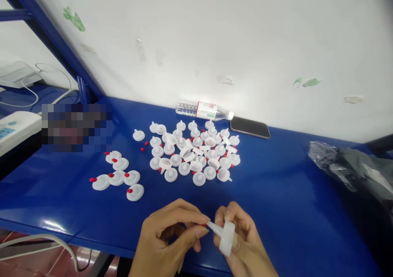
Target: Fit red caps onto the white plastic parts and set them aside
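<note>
Near the front edge of the blue table, my left hand (172,236) pinches a small red tip (204,225) between thumb and forefinger, mostly covered by the fingers. It meets the narrow spout of a white nozzle cap (227,238), which my right hand (242,240) grips by its round base. Beyond my hands lie several loose white caps (199,179), with small red tips scattered among them. To the left, a smaller group of white caps (132,178) has red tips on the spouts.
A clear plastic bottle (206,110) lies by the white wall, beside a dark phone (250,127). Plastic bags (346,168) sit at the right. A white power strip (18,129) and cables are at the left, near a blue metal frame (58,39).
</note>
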A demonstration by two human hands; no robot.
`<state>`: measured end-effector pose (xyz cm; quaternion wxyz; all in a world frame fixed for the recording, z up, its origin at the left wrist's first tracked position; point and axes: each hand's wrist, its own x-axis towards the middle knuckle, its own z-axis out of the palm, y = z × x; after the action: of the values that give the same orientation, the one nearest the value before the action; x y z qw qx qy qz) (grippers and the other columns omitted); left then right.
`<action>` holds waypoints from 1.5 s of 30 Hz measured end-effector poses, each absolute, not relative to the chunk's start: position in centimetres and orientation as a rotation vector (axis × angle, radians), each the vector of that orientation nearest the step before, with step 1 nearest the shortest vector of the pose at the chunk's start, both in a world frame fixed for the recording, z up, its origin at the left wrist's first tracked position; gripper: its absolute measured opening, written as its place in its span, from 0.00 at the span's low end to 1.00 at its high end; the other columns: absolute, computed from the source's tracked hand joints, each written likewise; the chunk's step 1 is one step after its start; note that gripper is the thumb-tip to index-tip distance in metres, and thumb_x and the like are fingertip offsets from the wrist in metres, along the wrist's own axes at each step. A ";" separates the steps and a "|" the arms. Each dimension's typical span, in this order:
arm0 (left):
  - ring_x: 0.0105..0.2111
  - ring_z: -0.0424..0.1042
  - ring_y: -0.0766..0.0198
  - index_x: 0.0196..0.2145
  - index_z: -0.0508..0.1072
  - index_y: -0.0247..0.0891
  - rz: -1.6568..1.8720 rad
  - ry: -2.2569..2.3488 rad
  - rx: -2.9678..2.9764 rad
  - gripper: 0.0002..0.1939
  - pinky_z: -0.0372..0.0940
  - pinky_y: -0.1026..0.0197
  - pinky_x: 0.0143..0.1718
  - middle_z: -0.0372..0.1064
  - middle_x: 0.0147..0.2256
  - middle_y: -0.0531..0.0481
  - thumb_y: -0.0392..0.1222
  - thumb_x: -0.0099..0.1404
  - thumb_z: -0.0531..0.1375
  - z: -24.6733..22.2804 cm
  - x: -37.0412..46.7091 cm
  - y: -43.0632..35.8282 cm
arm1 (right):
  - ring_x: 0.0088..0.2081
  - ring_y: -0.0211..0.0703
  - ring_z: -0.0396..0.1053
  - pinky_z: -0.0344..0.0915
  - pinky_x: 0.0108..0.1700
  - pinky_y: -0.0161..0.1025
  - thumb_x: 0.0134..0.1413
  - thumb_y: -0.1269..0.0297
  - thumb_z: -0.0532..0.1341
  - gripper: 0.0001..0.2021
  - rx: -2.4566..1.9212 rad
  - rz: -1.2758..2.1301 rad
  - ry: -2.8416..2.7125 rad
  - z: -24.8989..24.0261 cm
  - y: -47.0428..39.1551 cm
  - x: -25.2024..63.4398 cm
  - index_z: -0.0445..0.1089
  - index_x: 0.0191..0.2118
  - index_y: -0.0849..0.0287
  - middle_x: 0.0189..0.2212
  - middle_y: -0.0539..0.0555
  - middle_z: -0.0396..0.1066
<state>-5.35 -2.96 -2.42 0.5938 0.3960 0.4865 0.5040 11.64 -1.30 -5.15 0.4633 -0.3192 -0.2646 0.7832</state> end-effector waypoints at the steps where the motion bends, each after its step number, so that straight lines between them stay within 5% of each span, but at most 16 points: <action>1: 0.22 0.71 0.74 0.35 0.85 0.46 1.163 1.118 0.891 0.03 0.56 0.76 0.14 0.74 0.33 0.50 0.42 0.63 0.69 -2.4 -5.3 -3.0 | 0.26 0.36 0.68 0.67 0.29 0.33 0.41 0.52 0.79 0.20 -0.776 1.942 -0.648 -5.3 -1.3 11.6 0.73 0.34 0.55 0.31 0.50 0.72; 13: 0.22 0.75 0.69 0.35 0.85 0.47 1.165 1.022 0.700 0.04 0.53 0.75 0.12 0.78 0.36 0.46 0.43 0.62 0.69 -2.1 -5.1 -3.3 | 0.27 0.34 0.62 0.61 0.29 0.33 0.30 0.49 0.81 0.25 -0.826 1.945 -0.562 -5.0 -1.5 9.9 0.70 0.29 0.53 0.32 0.46 0.67; 22: 0.16 0.69 0.73 0.33 0.80 0.40 1.224 1.151 0.662 0.11 0.54 0.74 0.13 0.79 0.31 0.49 0.51 0.60 0.70 -3.0 -5.4 -3.6 | 0.29 0.36 0.62 0.61 0.31 0.33 0.36 0.50 0.80 0.22 -0.878 1.881 -0.666 -4.8 -1.9 9.1 0.72 0.33 0.53 0.31 0.47 0.65; 28: 0.33 0.78 0.65 0.37 0.82 0.49 1.349 1.921 1.252 0.05 0.72 0.67 0.33 0.81 0.36 0.56 0.47 0.63 0.68 -2.8 -9.2 -4.3 | 0.28 0.39 0.66 0.65 0.31 0.34 0.54 0.49 0.71 0.15 -1.342 1.403 -1.018 -3.6 -1.9 10.3 0.75 0.41 0.53 0.29 0.50 0.70; 33: 0.37 0.77 0.63 0.44 0.80 0.51 1.151 2.230 1.749 0.09 0.70 0.59 0.47 0.79 0.44 0.56 0.48 0.70 0.62 -4.0 -13.2 -5.1 | 0.29 0.44 0.72 0.71 0.33 0.37 0.59 0.52 0.67 0.11 -1.479 1.028 -1.345 -3.9 -0.7 13.6 0.76 0.40 0.53 0.28 0.51 0.73; 37: 0.34 0.75 0.64 0.45 0.80 0.48 1.116 2.413 1.693 0.11 0.69 0.58 0.42 0.77 0.47 0.54 0.52 0.71 0.60 -4.1 -15.1 -4.3 | 0.33 0.44 0.74 0.73 0.35 0.37 0.65 0.55 0.62 0.09 -1.525 0.651 -1.615 -4.1 0.4 14.3 0.75 0.43 0.52 0.39 0.53 0.75; 40: 0.33 0.73 0.65 0.43 0.80 0.48 1.151 2.452 1.576 0.14 0.68 0.59 0.38 0.76 0.47 0.54 0.55 0.70 0.60 -3.9 -15.7 -3.5 | 0.31 0.41 0.73 0.71 0.28 0.36 0.68 0.55 0.59 0.13 -1.548 0.485 -1.812 -4.1 1.4 13.7 0.73 0.54 0.48 0.45 0.55 0.73; 45: 0.30 0.73 0.64 0.53 0.76 0.51 1.146 2.487 1.489 0.19 0.68 0.59 0.35 0.76 0.43 0.54 0.57 0.68 0.61 -3.7 -15.3 -3.3 | 0.26 0.39 0.73 0.69 0.25 0.38 0.69 0.53 0.58 0.19 -1.636 0.341 -1.974 -4.4 2.6 13.0 0.69 0.61 0.48 0.49 0.56 0.71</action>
<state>-15.26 -3.28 -3.68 0.0124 0.4777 0.7979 0.3675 13.01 2.61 -4.43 0.2741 -0.6083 -0.7340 0.1267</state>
